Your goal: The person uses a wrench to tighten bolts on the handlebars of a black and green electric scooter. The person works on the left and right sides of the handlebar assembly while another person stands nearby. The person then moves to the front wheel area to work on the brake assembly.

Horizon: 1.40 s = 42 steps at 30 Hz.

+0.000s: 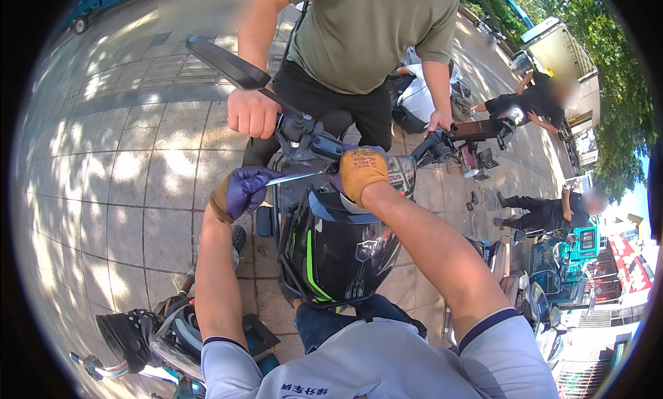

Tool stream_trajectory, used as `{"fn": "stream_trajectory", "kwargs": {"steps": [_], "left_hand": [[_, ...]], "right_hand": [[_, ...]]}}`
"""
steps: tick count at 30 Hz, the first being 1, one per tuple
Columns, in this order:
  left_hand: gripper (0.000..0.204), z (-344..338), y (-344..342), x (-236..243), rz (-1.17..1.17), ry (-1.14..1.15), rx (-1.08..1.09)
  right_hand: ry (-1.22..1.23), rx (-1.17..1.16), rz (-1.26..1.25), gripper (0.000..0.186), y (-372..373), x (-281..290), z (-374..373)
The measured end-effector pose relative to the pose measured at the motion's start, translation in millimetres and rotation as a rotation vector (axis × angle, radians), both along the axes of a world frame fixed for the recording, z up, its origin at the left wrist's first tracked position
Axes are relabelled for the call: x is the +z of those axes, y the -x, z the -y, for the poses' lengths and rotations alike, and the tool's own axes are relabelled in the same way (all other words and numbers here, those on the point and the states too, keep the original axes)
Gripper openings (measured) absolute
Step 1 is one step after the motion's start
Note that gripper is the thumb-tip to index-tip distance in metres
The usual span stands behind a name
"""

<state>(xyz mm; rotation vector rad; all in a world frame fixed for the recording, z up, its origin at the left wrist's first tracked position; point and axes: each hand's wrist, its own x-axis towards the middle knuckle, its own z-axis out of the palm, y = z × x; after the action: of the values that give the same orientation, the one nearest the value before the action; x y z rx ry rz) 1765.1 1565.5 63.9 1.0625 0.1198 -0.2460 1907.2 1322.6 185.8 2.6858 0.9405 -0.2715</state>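
Observation:
My left hand, in a purple and yellow work glove, is closed around one end of a silver wrench. The wrench points right across the top of a scooter's black front panel with a green stripe. At its far end my right hand, gloved in yellow and purple, is closed beside the handlebar centre. Its fingertips are mostly hidden, and I cannot make out what they hold. Beyond the panel, the handlebar is gripped by another person's two hands.
A black mirror sticks out at the upper left. A phone-like black device sits on the right handlebar. Another two-wheeler stands at lower left. Two more people are at the right, near parked vehicles. Paving covers the ground.

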Motion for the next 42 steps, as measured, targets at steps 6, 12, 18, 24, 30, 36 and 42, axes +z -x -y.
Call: {"fn": "stream_trajectory", "kwargs": {"steps": [6,12,18,24,30,36,42], "left_hand": [[0.029,64,58,-1,-0.016,0.028,0.302],[0.029,126,73,8,0.018,-0.084,0.527],[0.028,165,70,-1,0.038,-0.094,0.668],[0.032,174,67,3,0.013,-0.106,0.635],[0.039,208,59,-7,0.129,0.012,0.655],[0.045,256,48,-8,0.222,-0.183,0.827],[0.04,219,55,5,0.101,0.058,0.651]], "right_hand": [[-0.036,0.002,0.018,0.022,1,-2,11],[0.001,-0.006,0.019,0.037,-2,-9,7],[0.009,-0.05,0.011,0.046,9,4,-2],[0.033,-0.056,0.022,0.051,6,2,2],[0.034,-0.061,0.009,0.05,1,1,5],[-0.016,-0.063,0.023,0.05,-2,-4,10],[-0.001,-0.075,0.028,0.05,-2,-3,10]]}}
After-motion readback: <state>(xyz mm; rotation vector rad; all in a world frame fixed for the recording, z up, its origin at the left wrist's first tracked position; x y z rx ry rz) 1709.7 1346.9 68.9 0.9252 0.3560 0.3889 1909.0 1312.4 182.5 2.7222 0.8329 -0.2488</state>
